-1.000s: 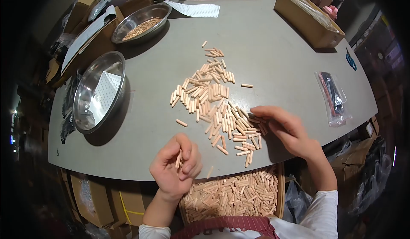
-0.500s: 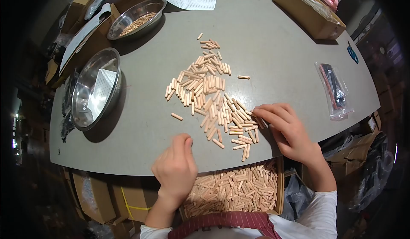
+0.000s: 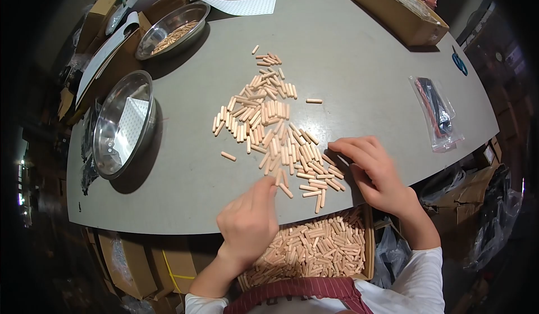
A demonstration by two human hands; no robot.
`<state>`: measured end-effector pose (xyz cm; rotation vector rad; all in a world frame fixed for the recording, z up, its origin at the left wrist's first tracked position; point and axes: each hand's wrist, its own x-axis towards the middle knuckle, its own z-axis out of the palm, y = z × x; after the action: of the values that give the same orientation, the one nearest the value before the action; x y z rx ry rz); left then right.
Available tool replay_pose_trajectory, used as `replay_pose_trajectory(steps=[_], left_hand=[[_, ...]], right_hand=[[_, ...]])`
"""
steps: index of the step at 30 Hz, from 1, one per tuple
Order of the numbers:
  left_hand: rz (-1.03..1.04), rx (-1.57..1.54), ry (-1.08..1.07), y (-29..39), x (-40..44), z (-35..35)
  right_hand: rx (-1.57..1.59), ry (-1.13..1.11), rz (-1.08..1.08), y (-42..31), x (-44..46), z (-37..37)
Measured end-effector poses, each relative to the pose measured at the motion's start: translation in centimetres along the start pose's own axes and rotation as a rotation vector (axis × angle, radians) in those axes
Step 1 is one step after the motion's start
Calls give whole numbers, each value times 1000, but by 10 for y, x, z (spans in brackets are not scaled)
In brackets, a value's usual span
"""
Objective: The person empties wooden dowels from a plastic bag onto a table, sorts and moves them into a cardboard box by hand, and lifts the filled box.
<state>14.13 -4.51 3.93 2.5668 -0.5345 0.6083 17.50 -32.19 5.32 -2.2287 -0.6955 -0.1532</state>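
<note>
Many short wooden dowels [image 3: 275, 109] lie loose in a long spread over the grey table. My left hand [image 3: 250, 215] is closed at the spread's lower left end, its fingertips beside a dowel; whatever it may hold is too hidden to make out. At the right edge of the dowels, my right hand [image 3: 370, 168] has its fingers and thumb apart, with the fingertips close to a few dowels and nothing visibly gripped. Below the table's front edge, a box full of dowels [image 3: 317, 249] stands against my apron.
On the left are an empty metal bowl [image 3: 147, 92] with a dotted sheet inside and another bowl [image 3: 202, 12] holding dowels. A cardboard box [image 3: 398, 16], scissors [image 3: 459, 62] and a plastic-bagged item [image 3: 435, 112] lie to the right.
My left hand has moved from the table's front edge up and right to the dowels, turning palm down. My right hand's fingers have spread, and dowels near it have shifted.
</note>
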Motion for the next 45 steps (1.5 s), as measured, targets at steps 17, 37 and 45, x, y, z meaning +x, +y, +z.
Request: replay_pose_trajectory(steps=[17, 37, 45], left_hand=[[-62, -430, -125, -4, -6, -20], [-53, -165, -101, -33, 2, -16], [-75, -70, -140, -29, 0, -25]], right_hand=[[192, -111, -37, -12, -5, -11], [291, -173, 23, 7, -12, -11], [-35, 17, 23, 0, -27, -11]])
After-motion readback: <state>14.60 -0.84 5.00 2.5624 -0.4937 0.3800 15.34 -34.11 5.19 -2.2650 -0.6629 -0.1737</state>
